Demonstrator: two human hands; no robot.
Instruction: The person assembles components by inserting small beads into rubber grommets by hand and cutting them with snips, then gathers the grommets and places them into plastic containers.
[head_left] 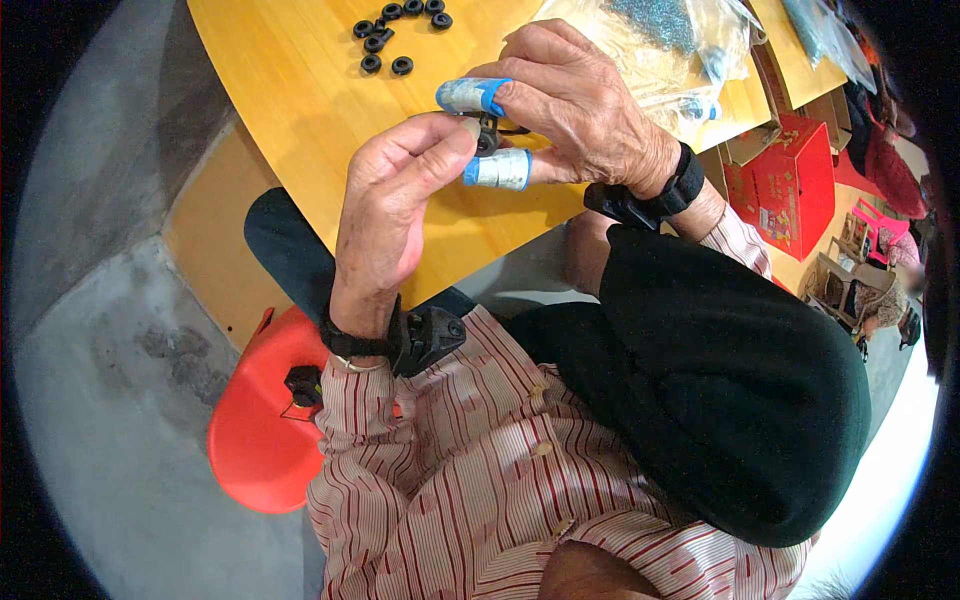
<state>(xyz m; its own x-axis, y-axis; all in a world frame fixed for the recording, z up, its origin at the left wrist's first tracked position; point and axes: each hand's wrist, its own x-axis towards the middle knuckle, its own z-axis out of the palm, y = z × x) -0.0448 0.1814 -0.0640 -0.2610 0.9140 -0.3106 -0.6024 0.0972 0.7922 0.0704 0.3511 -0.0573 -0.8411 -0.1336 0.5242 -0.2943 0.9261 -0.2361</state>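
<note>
Near the table's edge, a small black wheel-like part is held between my two hands. My left hand pinches it from the left with thumb and forefinger. From the other side, my right hand grips it between its thumb and a finger, both wrapped in blue-and-white tape. An upper finger wrap and a lower thumb wrap frame the part. Much of it is hidden by my fingertips. Several small black wheels lie loose on the table beyond my left hand.
The yellow wooden table has a curved edge. Clear plastic bags with beige and bluish pieces sit beyond my right hand. A red box stands to the right, a red stool at lower left. Black bands circle both my wrists.
</note>
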